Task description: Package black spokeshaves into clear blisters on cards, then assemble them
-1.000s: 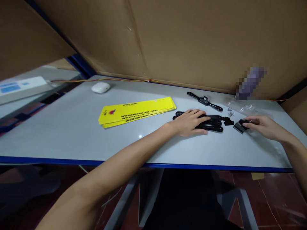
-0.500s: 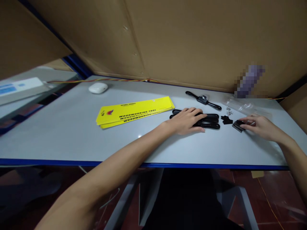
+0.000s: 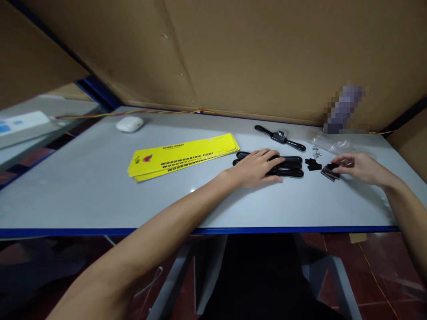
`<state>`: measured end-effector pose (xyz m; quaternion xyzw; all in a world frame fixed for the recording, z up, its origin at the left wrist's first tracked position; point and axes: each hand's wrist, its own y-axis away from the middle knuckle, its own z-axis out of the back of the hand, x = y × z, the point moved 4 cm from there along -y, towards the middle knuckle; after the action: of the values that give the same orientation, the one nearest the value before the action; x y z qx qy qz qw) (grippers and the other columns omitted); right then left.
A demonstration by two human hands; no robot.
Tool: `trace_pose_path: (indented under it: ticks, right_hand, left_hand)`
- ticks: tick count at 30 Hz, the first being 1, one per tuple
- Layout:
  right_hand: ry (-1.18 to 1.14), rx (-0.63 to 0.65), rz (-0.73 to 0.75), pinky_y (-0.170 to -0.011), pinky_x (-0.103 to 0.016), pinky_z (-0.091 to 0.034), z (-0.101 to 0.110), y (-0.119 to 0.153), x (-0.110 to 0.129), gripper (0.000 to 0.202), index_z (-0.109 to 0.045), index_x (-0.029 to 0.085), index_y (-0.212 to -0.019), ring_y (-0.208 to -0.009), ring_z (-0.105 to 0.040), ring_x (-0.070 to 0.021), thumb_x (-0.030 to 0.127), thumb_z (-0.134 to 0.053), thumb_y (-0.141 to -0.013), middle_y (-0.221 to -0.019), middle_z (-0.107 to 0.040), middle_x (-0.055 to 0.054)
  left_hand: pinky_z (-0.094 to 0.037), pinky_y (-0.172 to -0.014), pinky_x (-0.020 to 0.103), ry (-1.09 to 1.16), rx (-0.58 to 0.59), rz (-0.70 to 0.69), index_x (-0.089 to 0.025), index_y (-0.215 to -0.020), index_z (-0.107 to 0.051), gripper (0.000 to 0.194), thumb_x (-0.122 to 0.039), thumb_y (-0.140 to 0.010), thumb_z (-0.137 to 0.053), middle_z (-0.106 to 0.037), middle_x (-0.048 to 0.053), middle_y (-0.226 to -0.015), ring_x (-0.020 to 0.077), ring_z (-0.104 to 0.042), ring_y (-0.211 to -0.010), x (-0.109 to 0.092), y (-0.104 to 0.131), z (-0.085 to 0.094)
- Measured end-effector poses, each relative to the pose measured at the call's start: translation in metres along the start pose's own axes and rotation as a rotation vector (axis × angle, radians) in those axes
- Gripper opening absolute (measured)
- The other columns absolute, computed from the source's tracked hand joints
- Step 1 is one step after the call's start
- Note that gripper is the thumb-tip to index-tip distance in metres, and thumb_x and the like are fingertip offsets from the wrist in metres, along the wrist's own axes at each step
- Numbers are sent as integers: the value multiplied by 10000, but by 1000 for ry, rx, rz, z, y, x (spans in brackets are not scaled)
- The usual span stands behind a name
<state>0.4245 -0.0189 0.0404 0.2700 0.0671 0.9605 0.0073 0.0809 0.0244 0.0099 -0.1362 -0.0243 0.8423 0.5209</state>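
My left hand (image 3: 256,168) lies flat, fingers spread, over several black spokeshave bodies (image 3: 293,165) set side by side; their middles are hidden under it. My right hand (image 3: 360,168) pinches a dark flat spokeshave blade (image 3: 336,174) at the edge of a small group of dark blades (image 3: 327,175) on the table. Between the two hands sit small black metal caps (image 3: 312,165), with silver screws (image 3: 316,152) just behind them. Farther back, a spokeshave (image 3: 279,137) with a metal part at its middle lies at a slant.
Yellow cards (image 3: 183,155) printed "Woodworking Tool" are stacked left of my left hand. A white rounded case (image 3: 130,124) sits at the back left. A clear plastic bag (image 3: 333,143) lies at the back right, near a blurred purple object (image 3: 345,109). Cardboard panels (image 3: 253,58) stand behind the table.
My right hand has shifted slightly, and more of the dark blades now shows under its fingertips. The left hand stays on the spokeshave bodies. The whole view has moved a little.
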Motion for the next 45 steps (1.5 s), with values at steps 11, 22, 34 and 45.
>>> trace_pose_path:
  ticks: [11,22,34,45]
  right_hand:
    - [-144,76,174,-686,-396,-504,-15,-3,56,400,-749,236,-913,-757,-660,-239,606,-788,-768,-850,-754,-66]
    - [146,-60,397,-827,-423,-520,-35,-13,75,303,-793,240,-1037,-882,-674,-267,458,-639,-892,-1021,-743,-95]
    - [164,-9,322,-824,-409,-528,-35,-22,73,308,-786,251,-1078,-886,-691,-263,438,-622,-896,-1005,-776,-69]
    - [188,9,321,-828,-430,-529,-34,-35,81,316,-795,238,-1094,-875,-695,-277,390,-661,-853,-965,-766,-79]
  left_hand:
    - [-462,-1147,548,14,4,14,-188,-1560,-491,715,-682,-1047,-440,-531,176,-1546,370,-504,-1409,2,2,1]
    - [-396,-1179,583,28,20,45,-202,-1559,-501,703,-673,-1038,-475,-526,167,-1566,382,-484,-1434,0,4,3]
    - [-432,-1155,578,39,26,49,-219,-1568,-485,711,-689,-1035,-464,-514,158,-1579,378,-477,-1440,0,3,2]
    - [-440,-1153,560,29,35,46,-214,-1565,-486,703,-680,-1039,-467,-516,164,-1574,373,-484,-1436,0,2,3]
